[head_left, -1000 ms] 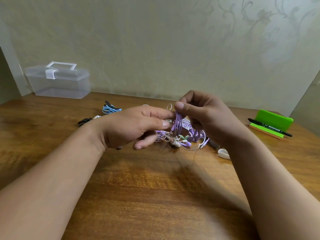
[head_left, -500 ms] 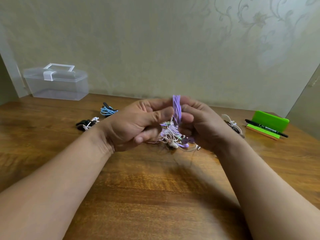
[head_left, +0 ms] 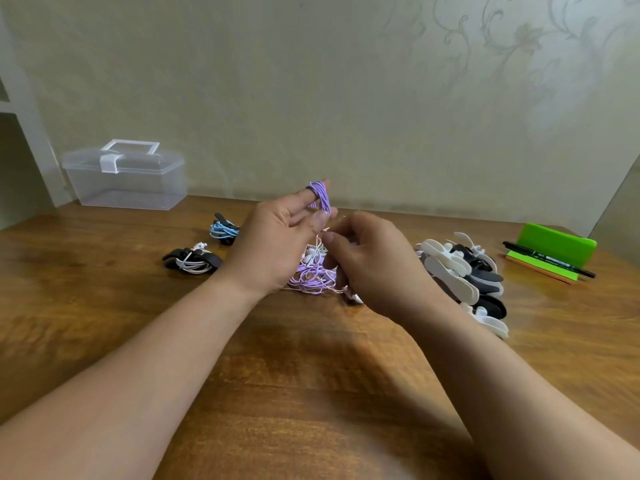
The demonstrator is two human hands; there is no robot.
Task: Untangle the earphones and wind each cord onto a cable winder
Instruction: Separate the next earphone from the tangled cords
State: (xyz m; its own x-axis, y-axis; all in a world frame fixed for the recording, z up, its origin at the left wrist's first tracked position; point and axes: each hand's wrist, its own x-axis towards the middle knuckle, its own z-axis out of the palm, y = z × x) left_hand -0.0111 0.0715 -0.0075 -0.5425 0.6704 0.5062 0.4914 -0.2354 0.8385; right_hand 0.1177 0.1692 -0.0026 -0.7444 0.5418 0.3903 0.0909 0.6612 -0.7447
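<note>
Purple earphone cord wound in coil around winder held up in left hand, pinched between thumb and fingers. Right hand curled, pinching thin strand just beside coil. Tangled heap of purple and white cords on table beneath hands.

Risk: free strand runs into heap; pull likely tightens knot or drags heap.

Count: two finished winders, white-corded and blue-corded. Empty winder pile: number unclear.

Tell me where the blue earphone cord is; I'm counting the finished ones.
In the head view the blue earphone cord, wound on a black winder, lies on the wooden table left of the left hand, between the clear plastic box and the white-cord winder.
</note>
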